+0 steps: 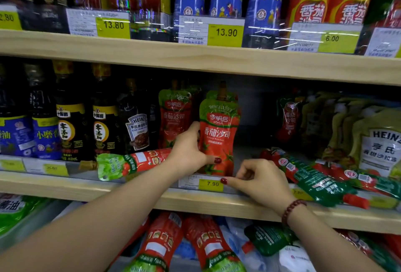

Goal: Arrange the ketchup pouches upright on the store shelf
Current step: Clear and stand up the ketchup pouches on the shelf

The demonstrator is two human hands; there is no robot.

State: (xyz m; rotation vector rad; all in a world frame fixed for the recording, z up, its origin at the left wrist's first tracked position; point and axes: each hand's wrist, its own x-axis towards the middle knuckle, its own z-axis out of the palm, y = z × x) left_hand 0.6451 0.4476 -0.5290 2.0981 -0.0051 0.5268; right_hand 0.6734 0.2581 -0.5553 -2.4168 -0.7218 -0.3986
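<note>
A red and green ketchup pouch (219, 135) stands upright at the front of the middle shelf (138, 193). My left hand (188, 148) grips its left edge, thumb across the lower front. Behind it to the left stands a second upright ketchup pouch (174, 115). A third pouch (130, 164) lies flat on its side, spout to the left, under my left wrist. My right hand (258, 179) rests with curled fingers at the shelf's front lip just right of the held pouch, its thumb tip touching the 7.90 price tag (211, 184); it holds nothing.
Dark sauce bottles (102, 128) fill the shelf's left. Several green and red pouches (312, 176) lie flat on the right, with Heinz salad pouches (377, 141) behind. More red pouches (165, 241) lie in a bin below. The upper shelf holds bottles and red pouches.
</note>
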